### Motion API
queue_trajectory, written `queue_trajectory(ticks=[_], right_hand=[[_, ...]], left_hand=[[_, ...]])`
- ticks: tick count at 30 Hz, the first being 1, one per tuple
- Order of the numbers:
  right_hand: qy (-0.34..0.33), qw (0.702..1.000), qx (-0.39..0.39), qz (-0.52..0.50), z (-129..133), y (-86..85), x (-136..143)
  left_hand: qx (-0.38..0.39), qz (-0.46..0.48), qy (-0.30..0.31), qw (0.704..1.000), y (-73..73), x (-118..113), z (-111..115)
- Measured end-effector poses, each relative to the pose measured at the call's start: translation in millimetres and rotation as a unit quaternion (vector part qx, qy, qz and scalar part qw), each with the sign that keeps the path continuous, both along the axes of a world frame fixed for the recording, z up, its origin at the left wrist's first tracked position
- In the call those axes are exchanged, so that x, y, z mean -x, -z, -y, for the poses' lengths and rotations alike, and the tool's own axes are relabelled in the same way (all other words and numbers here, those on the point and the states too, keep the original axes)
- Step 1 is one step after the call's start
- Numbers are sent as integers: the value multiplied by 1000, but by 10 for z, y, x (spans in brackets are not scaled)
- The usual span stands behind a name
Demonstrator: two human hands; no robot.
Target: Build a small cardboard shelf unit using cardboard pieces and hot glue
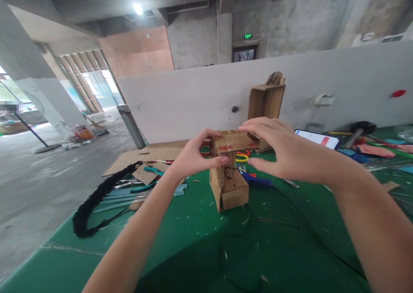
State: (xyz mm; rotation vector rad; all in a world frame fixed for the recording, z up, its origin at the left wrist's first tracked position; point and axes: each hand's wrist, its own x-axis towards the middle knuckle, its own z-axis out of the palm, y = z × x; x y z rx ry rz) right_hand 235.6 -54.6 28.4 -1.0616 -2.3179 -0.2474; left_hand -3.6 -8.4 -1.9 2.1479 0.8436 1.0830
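A small cardboard structure stands upright on the green table, with a box-like base, a post and a flat top panel bearing red marks. My left hand is closed around its upper left corner, thumb against the near edge and fingers at the top. My right hand hovers at the right end of the top panel, fingers and thumb apart. Whether its fingertips touch the cardboard, I cannot tell. Just right of the base lies a blue-handled tool with a black cable, partly hidden behind the structure. Yellow scissor-like handles show behind.
A taller cardboard piece stands behind, against the white partition. To the left lie teal-handled pliers, light-blue strips and a black fuzzy band. A phone is at the right; the cable crosses the table.
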Motion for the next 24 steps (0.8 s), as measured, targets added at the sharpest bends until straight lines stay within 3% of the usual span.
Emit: queue_trajectory(ticks=[12, 19, 24], right_hand=[[-8, 1000, -13, 20, 133, 5, 299], [20, 999, -32, 28, 90, 79, 367], [7, 1000, -1, -9, 11, 92, 358]], left_hand=[[-107, -28, -234, 966, 162, -142, 236], [-103, -74, -223, 966, 84, -54, 315], [-92, -69, -204, 972, 2, 66, 258]])
